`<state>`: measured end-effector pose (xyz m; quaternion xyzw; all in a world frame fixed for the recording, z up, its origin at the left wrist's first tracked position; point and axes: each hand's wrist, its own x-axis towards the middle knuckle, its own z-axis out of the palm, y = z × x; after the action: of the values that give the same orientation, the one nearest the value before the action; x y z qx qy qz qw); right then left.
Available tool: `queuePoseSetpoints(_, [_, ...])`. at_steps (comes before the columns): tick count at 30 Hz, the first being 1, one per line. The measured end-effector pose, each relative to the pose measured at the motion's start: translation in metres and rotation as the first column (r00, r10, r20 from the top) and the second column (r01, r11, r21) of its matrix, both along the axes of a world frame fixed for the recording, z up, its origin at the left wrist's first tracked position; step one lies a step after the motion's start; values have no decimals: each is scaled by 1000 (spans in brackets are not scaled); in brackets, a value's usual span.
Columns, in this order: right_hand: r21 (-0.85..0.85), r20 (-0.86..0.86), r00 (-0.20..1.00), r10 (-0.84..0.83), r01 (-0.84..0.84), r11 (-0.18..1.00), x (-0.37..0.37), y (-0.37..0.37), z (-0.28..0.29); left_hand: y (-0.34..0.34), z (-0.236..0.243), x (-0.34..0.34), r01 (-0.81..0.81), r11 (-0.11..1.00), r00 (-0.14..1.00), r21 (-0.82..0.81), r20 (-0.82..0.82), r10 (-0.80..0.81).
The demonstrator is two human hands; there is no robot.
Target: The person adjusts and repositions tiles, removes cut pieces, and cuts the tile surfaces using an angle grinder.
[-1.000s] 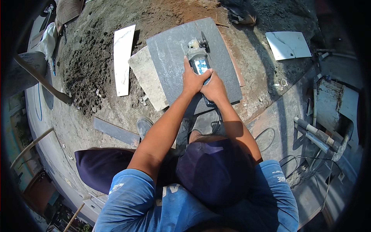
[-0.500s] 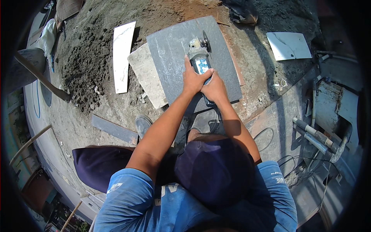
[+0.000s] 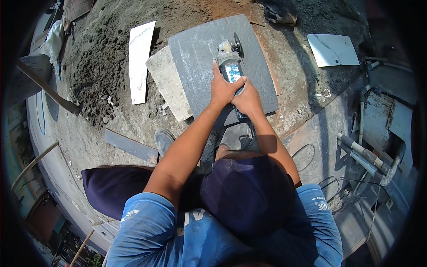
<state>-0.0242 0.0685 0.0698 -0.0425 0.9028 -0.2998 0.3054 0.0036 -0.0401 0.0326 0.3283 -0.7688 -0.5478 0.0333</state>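
Both of my hands grip an angle grinder (image 3: 232, 71) with a blue and grey body. My left hand (image 3: 221, 89) wraps round its left side, the index finger stretched along the casing toward the gear head. Behind it, my right hand (image 3: 247, 99) is closed round the body near the rear handle. The thin cutting disc (image 3: 238, 45) stands on edge at the right of the head, over a dark grey tile (image 3: 195, 58); whether it touches the tile I cannot tell. One of my feet rests at the tile's near edge.
A pale slab (image 3: 170, 82) lies partly under the tile. White marbled pieces lie left (image 3: 142, 62) and right (image 3: 332, 50). Near my left foot is a narrow grey tile strip (image 3: 131, 145). A black cable (image 3: 304, 158) loops at the right, near several pipes (image 3: 362, 153). Loose soil (image 3: 98, 71) covers the far left.
Almost nothing differs. The whole scene has shifted very slightly in view; both hands keep the same hold on the angle grinder over the tile.
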Motion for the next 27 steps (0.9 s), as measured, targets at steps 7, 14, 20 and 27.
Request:
queuePoseSetpoints(7, [-6,-15,1000,-9,9,1000,2,2,-3,1,1,1,6,1000,1000,14,-9,-6])
queuePoseSetpoints(14, [-15,1,1000,-7,7,1000,3,3,-3,2,-3,3,4,1000,1000,-8,-10,-4])
queuePoseSetpoints(20, [-12,-11,1000,-12,12,1000,4,5,0,5,1,5,2,1000,1000,14,-11,-2])
queuePoseSetpoints(27, [10,10,1000,-11,11,1000,7,5,2,5,-2,8,3,1000,1000,-2,-19,-3])
